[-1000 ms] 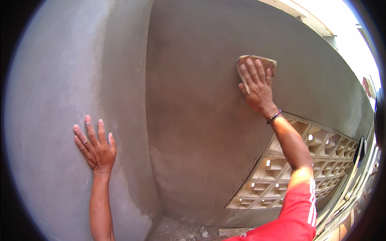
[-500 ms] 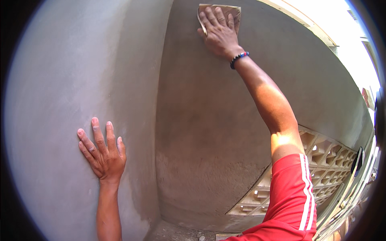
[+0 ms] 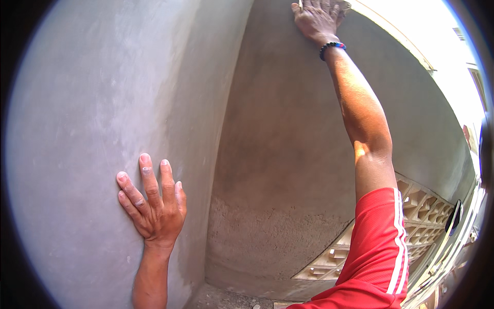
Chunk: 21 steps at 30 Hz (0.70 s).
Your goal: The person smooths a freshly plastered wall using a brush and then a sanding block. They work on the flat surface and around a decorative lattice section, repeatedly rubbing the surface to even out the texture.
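My right hand reaches high up at the top edge of the view, its fingers pressing a folded brown sheet against the grey plastered wall. Most of the sheet is cut off by the picture's edge or covered by the fingers; it may be sandpaper, but its face does not show. Lower left, my left hand lies flat on the smooth adjoining wall, fingers spread and holding nothing. Whitish dust marks its fingertips.
The two walls meet in an inside corner left of centre. Pale patterned vent blocks fill the lower right wall, partly behind my red sleeve. A dark object and long pale poles stand farther right. Rubble lies on the floor.
My right hand has slid up and to the right along the wall with the sheet. In the picture, my left hand and the wall corner sit farther right, as the view has shifted.
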Each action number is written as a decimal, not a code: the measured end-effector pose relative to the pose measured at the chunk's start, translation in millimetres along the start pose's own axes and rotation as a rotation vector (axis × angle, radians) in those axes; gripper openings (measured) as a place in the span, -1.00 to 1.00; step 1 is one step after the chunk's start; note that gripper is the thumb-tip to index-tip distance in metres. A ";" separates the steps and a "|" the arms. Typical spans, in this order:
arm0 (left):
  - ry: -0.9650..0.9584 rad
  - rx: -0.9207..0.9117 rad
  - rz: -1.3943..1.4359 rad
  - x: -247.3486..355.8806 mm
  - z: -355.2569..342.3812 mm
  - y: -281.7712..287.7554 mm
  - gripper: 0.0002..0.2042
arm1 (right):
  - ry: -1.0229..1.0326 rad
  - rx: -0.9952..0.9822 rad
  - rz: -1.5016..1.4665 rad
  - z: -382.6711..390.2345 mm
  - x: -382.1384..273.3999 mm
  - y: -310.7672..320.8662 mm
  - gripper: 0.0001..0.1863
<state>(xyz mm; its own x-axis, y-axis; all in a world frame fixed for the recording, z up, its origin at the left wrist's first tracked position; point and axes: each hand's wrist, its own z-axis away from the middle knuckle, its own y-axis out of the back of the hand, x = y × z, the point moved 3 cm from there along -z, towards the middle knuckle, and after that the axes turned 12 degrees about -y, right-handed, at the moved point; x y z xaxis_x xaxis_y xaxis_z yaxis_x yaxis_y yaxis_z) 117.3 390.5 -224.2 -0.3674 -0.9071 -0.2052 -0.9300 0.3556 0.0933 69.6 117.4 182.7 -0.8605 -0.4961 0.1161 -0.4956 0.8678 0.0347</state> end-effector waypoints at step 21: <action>0.018 0.079 -0.089 -3.1 2.8 -8.6 -0.68 | 0.166 0.200 -0.063 7.2 -55.8 -31.9 -0.37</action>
<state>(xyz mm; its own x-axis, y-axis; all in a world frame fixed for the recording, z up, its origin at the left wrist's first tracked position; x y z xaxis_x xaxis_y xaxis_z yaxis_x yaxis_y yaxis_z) 126.4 390.8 -227.1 -0.2840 -0.9395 -0.1917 -0.9571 0.2896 -0.0016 132.6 117.3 168.0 -0.8039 -0.5236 0.2819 -0.5756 0.8043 -0.1477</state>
